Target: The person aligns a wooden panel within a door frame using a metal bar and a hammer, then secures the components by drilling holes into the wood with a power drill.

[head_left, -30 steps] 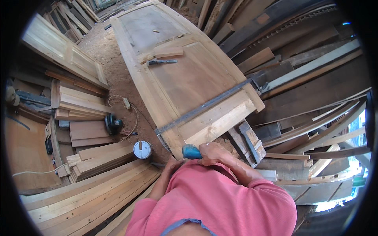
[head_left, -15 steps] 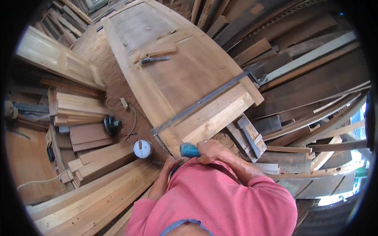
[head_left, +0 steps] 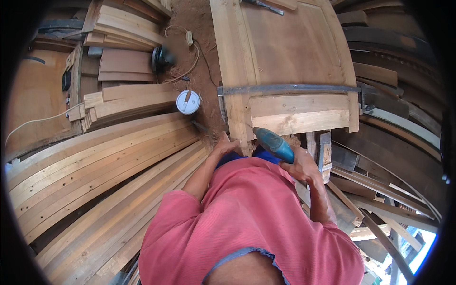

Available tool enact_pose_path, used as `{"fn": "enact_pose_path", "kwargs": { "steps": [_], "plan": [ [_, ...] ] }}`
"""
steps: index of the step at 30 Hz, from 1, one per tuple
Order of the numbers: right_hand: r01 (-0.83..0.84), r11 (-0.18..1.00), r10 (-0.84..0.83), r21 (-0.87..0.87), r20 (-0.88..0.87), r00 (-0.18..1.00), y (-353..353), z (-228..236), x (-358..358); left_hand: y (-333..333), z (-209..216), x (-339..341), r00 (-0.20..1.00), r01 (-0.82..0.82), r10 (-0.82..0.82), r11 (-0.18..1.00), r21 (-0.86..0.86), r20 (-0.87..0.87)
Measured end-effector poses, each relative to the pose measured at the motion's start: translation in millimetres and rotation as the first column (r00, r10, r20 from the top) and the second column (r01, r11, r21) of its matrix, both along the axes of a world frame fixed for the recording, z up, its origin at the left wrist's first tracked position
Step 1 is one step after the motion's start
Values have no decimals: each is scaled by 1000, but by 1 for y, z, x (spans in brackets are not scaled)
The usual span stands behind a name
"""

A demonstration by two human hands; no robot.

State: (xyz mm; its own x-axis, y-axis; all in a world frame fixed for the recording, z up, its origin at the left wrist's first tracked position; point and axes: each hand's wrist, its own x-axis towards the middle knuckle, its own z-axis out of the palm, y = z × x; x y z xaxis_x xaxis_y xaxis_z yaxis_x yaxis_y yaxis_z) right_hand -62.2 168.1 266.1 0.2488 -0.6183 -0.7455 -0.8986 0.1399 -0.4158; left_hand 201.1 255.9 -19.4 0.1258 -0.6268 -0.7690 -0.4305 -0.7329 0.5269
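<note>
My right hand (head_left: 304, 167) is closed round the rear of a teal power drill (head_left: 276, 145). The drill's nose points forward and left, with a thin bit toward the inner edge of the door's left stile; whether it touches the wood is not clear. My left hand (head_left: 225, 143) grips the near end of that stile, thumb on the wood and other fingers partly hidden. The panelled wooden door (head_left: 299, 52) lies flat in front of me. A dark metal bar clamp (head_left: 289, 89) spans its width, just beyond the pale bottom rail.
A white round tub (head_left: 188, 102) stands on the dirt floor to the left, near a dark green power tool (head_left: 162, 59) and a corded socket (head_left: 189, 38). Long stacked boards (head_left: 104, 156) flank my left side. Timber offcuts (head_left: 380, 76) crowd the right.
The view has turned, so the door now runs straight ahead. The drill has swung from lying sideways near my body to pointing forward at the stile. My left hand stays at the door's corner.
</note>
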Motion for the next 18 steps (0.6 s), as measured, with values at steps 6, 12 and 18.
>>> {"fn": "enact_pose_path", "kwargs": {
  "steps": [6,12,18],
  "plan": [
    [65,998,-66,8,83,994,-2,-7,-13,18,-3,-8,992,-71,78,994,78,-96],
    [61,998,-61,6,85,994,-7,-7,-10,39,-23,-3,985,-85,88,996,30,-148],
    [91,996,-89,-20,101,991,-5,-8,-16,12,36,4,997,80,-82,989,123,13]
  ]
}}
